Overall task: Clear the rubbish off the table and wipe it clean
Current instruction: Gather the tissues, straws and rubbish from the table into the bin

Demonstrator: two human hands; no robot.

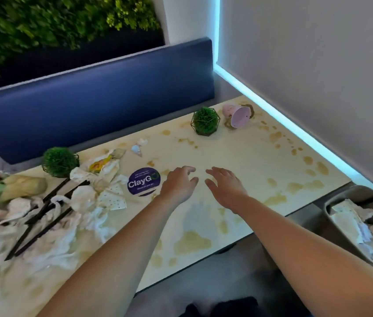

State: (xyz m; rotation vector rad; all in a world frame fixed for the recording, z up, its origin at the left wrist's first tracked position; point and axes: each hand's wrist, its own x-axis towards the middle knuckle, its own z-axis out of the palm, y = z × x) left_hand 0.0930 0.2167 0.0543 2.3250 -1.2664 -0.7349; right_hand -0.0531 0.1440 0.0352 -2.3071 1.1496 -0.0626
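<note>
The cream table (245, 161) is spotted with brown spill stains. My left hand (177, 183) and my right hand (225, 185) hover side by side over its middle, fingers apart, holding nothing. Left of them lies a heap of crumpled napkins (94, 188) with black straws (41, 216) across it, and a crumpled paper bag (24, 186) at the far left. Two small wrapper scraps (138, 146) lie further back. A pink cup (238, 115) lies tipped over at the far right corner, in a brown puddle.
Two green ball plants in wire frames stand on the table, one at the left (60, 161) and one at the back (205, 121). A round purple sticker (143, 181) sits beside my left hand. A grey bin (361, 227) holding napkins and a straw stands at the right. A blue bench (94, 99) runs behind.
</note>
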